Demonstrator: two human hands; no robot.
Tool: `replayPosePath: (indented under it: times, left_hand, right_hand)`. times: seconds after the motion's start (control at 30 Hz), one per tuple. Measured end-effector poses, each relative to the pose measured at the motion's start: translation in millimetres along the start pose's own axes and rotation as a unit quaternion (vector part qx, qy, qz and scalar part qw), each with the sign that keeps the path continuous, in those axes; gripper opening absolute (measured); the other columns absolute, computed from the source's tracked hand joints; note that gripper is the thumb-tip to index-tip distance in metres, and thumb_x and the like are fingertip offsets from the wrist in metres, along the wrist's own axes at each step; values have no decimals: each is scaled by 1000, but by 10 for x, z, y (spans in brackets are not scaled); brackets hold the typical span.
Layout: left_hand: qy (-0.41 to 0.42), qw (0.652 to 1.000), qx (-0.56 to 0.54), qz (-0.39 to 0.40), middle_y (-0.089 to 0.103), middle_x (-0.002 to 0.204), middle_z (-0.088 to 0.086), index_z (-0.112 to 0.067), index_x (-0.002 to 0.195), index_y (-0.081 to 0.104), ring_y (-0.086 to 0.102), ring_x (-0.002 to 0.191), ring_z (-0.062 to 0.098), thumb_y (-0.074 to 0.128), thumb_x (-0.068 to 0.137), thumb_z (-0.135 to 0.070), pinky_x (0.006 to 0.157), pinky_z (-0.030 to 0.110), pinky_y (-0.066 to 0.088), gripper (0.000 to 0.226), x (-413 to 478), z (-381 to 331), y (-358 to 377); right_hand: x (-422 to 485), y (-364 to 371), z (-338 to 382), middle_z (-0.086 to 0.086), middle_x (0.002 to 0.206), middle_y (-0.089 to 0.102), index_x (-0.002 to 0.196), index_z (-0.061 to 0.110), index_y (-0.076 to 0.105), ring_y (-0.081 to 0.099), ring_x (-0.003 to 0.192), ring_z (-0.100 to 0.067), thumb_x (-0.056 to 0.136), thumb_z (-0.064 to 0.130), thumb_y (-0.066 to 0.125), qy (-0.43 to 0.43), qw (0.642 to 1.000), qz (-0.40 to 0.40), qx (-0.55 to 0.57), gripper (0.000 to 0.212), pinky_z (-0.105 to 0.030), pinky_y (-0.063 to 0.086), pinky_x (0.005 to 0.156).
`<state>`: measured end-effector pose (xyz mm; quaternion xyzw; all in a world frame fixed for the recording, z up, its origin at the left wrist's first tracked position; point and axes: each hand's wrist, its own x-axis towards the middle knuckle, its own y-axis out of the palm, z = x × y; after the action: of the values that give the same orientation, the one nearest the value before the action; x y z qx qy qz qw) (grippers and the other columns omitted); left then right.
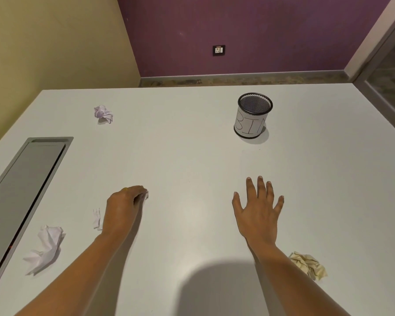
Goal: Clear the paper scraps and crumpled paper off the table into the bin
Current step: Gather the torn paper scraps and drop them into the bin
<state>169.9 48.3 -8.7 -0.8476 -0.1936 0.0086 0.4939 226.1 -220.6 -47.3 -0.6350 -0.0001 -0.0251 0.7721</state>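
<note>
On white tabletop [192, 144]: mesh bin [253, 115] far right, four crumpled papers loose.
Left hand [123, 207] curled around small paper scrap [146, 195]; right hand [259, 209] flat, fingers spread, empty.

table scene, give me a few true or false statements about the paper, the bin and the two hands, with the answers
1. The bin stands upright on the table. True.
2. The right hand grips a paper ball. False: it is open, fingers spread, holding nothing.
3. The left hand is closed around a bit of white paper. True.
4. The yellowish crumpled paper lies inside the bin. False: it lies on the table beside the right forearm.
5. The large white crumpled paper lies left of the left arm. True.
</note>
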Motion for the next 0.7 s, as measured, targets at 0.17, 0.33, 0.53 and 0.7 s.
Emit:
replayPosePath:
  times: [0.17,0.33,0.53,0.7]
  left_hand:
    - [-14,1000,2,12,70,110,14,-2,88,74,67,99,26,59,86,1,86,29,45,16,-52,28,51]
    - [7,998,33,52,64,122,14,-3,104,69,58,117,28,54,91,-7,94,36,46,21,-77,9,65]
    - [37,994,75,71,66,116,16,0,104,69,60,115,31,64,81,0,92,42,50,23,-121,18,0]
    - [75,991,93,59,73,91,22,4,87,73,69,85,41,68,71,15,73,52,57,20,-57,4,-27]
  right_hand:
    - [8,-1,-1,-8,154,25,144,22,28,17,144,-27,93,50,30,2,1000,-2,8,58,-57,14,114]
    - [8,0,-1,-7,155,23,145,23,26,16,145,-27,93,51,28,1,1000,2,4,59,-56,13,114]
    - [8,-10,-5,-7,156,22,145,23,24,14,145,-26,93,51,26,0,1000,4,5,59,-56,12,115]
    - [15,-5,-3,-6,156,21,146,24,23,13,145,-26,93,52,25,1,1000,7,5,60,-55,11,115]
